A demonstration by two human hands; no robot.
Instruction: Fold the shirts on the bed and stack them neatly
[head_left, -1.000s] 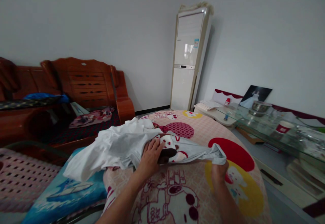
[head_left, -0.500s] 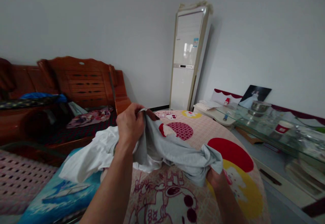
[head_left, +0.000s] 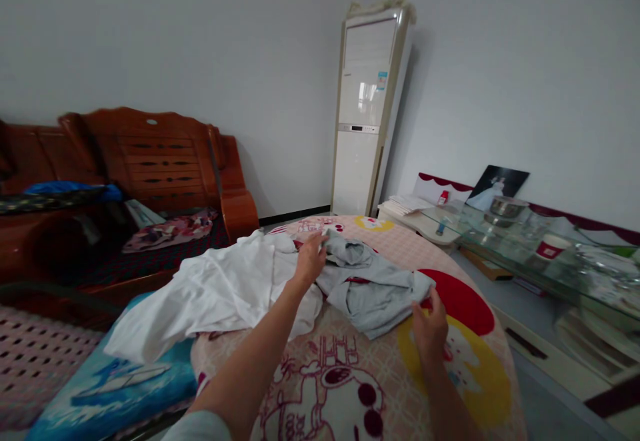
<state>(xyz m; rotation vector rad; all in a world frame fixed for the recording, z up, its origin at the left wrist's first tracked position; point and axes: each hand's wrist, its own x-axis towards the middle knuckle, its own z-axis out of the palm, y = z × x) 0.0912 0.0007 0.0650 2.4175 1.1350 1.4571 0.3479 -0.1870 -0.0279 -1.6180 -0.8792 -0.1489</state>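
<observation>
Left hand [head_left: 311,261]: fingertips pinch the far edge of the gray garment [head_left: 375,301], which lies between both grips. Right hand [head_left: 432,329]: thumb and fingers parted at its right edge; closure cannot be determined. White cloth [head_left: 225,288]: left of the left grip.

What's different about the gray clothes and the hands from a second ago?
The gray garment had its character print facing up; now mostly plain gray cloth shows, spread wider toward the person. The left hand, which lay on its middle, has moved forward and pinches its far edge. The right hand stays at its right end. The white garment still lies to the left.
</observation>
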